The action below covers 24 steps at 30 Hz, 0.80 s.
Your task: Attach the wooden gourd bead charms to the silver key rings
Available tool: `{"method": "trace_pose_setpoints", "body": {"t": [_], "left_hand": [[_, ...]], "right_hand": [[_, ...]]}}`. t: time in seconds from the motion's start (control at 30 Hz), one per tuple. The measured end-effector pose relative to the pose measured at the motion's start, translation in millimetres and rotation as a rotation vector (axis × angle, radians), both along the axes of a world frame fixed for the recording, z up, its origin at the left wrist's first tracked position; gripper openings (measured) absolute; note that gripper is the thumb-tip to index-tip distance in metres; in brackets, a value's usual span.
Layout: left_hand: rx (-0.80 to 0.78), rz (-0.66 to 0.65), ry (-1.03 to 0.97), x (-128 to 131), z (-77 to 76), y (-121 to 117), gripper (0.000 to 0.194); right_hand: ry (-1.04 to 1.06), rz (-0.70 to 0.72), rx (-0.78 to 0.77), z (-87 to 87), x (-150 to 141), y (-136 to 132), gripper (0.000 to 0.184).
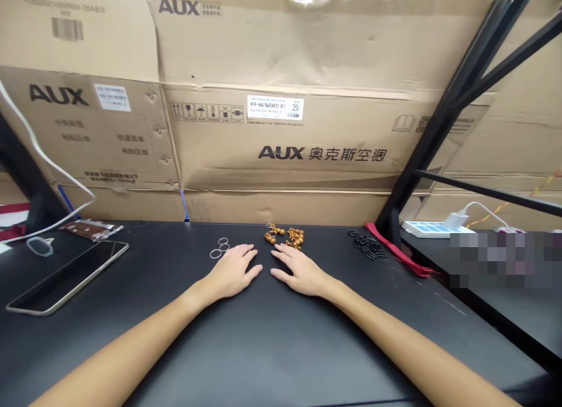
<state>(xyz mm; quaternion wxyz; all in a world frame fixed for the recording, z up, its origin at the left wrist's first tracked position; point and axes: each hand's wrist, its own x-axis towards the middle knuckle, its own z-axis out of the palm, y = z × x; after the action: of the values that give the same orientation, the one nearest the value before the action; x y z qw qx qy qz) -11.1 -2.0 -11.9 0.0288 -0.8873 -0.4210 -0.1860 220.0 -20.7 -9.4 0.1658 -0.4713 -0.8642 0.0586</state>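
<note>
My left hand [235,271] and right hand [302,272] palm-down on desk [272,342], fingers loosely spread, grasping nothing. Two bead bunches [295,238] near desk's back edge, just beyond right fingertips; contact unclear. Right hand nearer. Bunches curled, no clear long axis. Metal rings [220,250] at left fingertips. Black rings [370,246] well apart, near back right corner.
</note>
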Motion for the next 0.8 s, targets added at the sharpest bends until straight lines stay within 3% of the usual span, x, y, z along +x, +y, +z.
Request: {"method": "trace_pose_setpoints", "body": {"t": [0.8], "left_hand": [[-0.015,0.01,0.03,0.7,3.2,-2.0,0.048]], "right_hand": [[-0.01,0.028,-0.016,1.6,-0.4,-1.4,0.063]]}}
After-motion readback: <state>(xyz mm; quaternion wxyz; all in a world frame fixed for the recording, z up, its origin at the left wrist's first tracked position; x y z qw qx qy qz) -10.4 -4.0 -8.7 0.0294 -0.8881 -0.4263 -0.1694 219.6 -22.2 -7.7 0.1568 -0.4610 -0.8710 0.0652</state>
